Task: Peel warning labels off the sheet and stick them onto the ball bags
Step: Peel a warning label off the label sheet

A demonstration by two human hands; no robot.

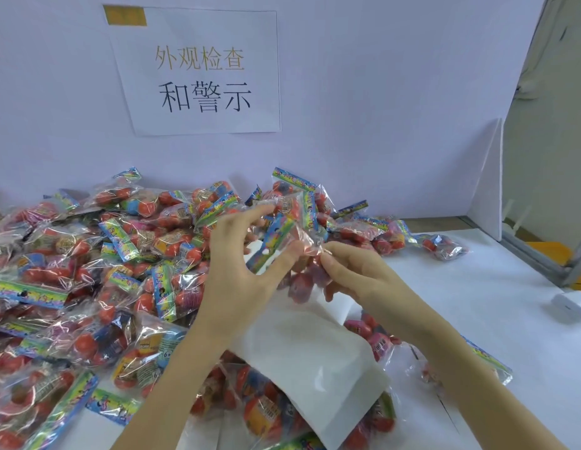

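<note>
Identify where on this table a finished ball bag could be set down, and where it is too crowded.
Free: the bare white tabletop on the right, bordered by the small white box, the lone clear bag of red balls and the right hand. Crowded: the heap of clear ball bags left, and the white label sheet.

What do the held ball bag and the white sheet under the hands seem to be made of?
Ball bag: thin clear plastic film, glossy; it crinkles, glints and shows the red balls inside. White sheet: probably matte paper, maybe label backing; it bends softly over the pile without shine.
</note>
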